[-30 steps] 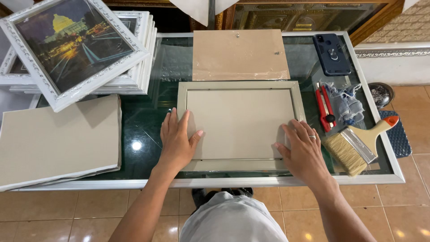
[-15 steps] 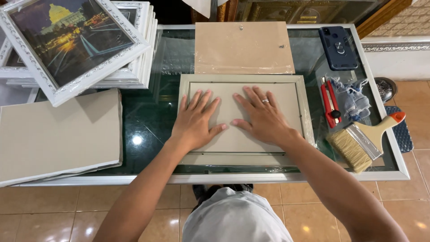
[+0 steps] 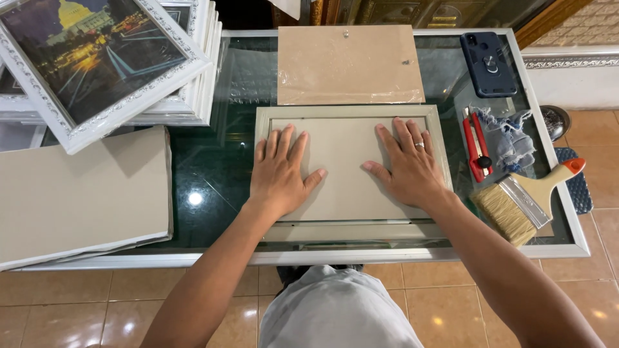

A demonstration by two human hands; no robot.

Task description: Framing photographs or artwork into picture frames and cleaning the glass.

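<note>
A pale grey-green picture frame point(image 3: 351, 174) lies face down near the front edge of the glass table point(image 3: 219, 174), with a plain beige backing sheet point(image 3: 345, 183) set inside its border. Both hands rest flat on that sheet, fingers spread and gripping nothing: the left hand point(image 3: 280, 174) on the sheet's left part, the right hand point(image 3: 406, 167) (a ring on one finger) on its right part, thumbs pointing toward each other.

The frame's front edge is hard to read through glass reflections, and the right wrist covers its lower right corner.

Half a second ago the hands sat closer together near the sheet's middle; now they are farther apart.

Just behind the frame lies a brown board point(image 3: 351, 64). To the frame's right are a red utility knife point(image 3: 476, 151), a grey rag point(image 3: 512, 138), a paintbrush point(image 3: 525, 203) and a dark phone point(image 3: 488, 64). To its left lies grey cardboard point(image 3: 80, 193), and beyond that a stack of white framed pictures point(image 3: 103, 61), cut off by the picture's edge.
</note>
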